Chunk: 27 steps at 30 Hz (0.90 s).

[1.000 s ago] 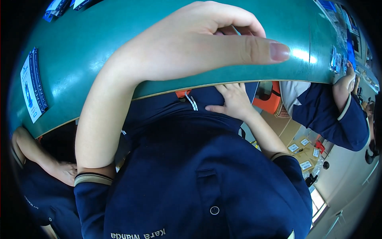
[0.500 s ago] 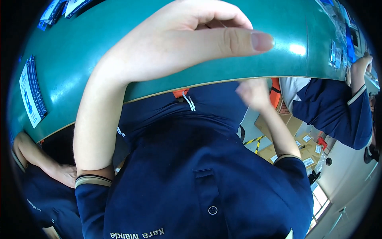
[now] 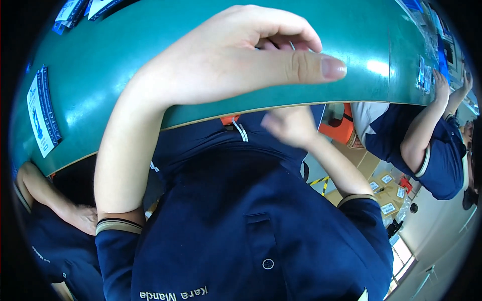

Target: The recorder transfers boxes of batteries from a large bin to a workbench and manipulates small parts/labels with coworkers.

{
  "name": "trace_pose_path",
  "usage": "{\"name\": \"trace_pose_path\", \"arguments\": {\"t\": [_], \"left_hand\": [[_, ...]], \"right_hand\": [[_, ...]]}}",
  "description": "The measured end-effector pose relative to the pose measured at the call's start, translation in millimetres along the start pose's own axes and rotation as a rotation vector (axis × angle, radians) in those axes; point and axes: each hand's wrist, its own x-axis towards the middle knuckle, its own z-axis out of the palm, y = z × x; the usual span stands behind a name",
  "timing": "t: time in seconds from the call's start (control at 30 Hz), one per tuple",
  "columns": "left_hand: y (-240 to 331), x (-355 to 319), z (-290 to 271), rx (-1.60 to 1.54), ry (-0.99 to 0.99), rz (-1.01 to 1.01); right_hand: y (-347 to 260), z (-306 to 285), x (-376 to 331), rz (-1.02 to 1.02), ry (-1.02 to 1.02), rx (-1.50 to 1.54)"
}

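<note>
My left hand is raised over the green table, close to the camera. Its thumb is stretched out to the right, apart from the loosely curled fingers. A thin pale sliver shows between those fingers, too small to name; the palm is mostly hidden. Below the table's near edge, in front of my lap, my right hand is smeared by motion, and I cannot make out its fingers or anything in them.
Blue-and-white printed packets lie at the table's left, with more packets at the far left. Small clear bags lie at the right. Co-workers sit on both sides. An orange chair and cardboard boxes are at the right.
My right hand has moved left across my lap. My left hand keeps its pose, slightly lower in view. At the right, a co-worker's arm has swung, its hand now by the bags.
</note>
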Motion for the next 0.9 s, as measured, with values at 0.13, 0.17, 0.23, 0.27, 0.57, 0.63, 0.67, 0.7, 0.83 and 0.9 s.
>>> {"name": "trace_pose_path", "arguments": {"t": [0.13, 0.17, 0.23, 0.27, 0.57, 0.63, 0.67, 0.7, 0.83, 0.9], "left_hand": [[2, 11, -12, 0.343, -0.003, 0.625], [8, 12, -12, 0.313, -0.018, 0.578], [7, 16, -11, 0.242, -0.042, 0.481], [8, 17, -12, 0.22, -0.053, 0.429], [24, 20, -15, -0.117, -0.177, 0.01], [21, 17, -14, -0.153, -0.187, -0.042], [18, 15, -11, -0.231, -0.151, -0.054], [20, 13, -12, -0.299, -0.105, -0.067], [25, 11, -12, -0.224, -0.025, -0.063], [22, 23, -13, -0.289, -0.242, -0.058]], "right_hand": [[20, -13, 16, 0.156, -0.165, 0.171], [73, 1, 17, 0.434, -0.201, 0.316], [88, -9, 17, 0.467, -0.037, 0.548], [64, -6, 26, 0.336, -0.093, 0.265], [98, -18, -8, 0.457, 0.037, 0.259], [51, -14, 1, 0.435, 0.038, 0.211], [19, -14, -9, 0.062, -0.195, 0.1], [-3, -12, -13, -0.423, -0.251, 0.154], [78, -23, -8, 0.432, -0.132, 0.059], [82, -16, 3, 0.38, -0.049, 0.146]]}}
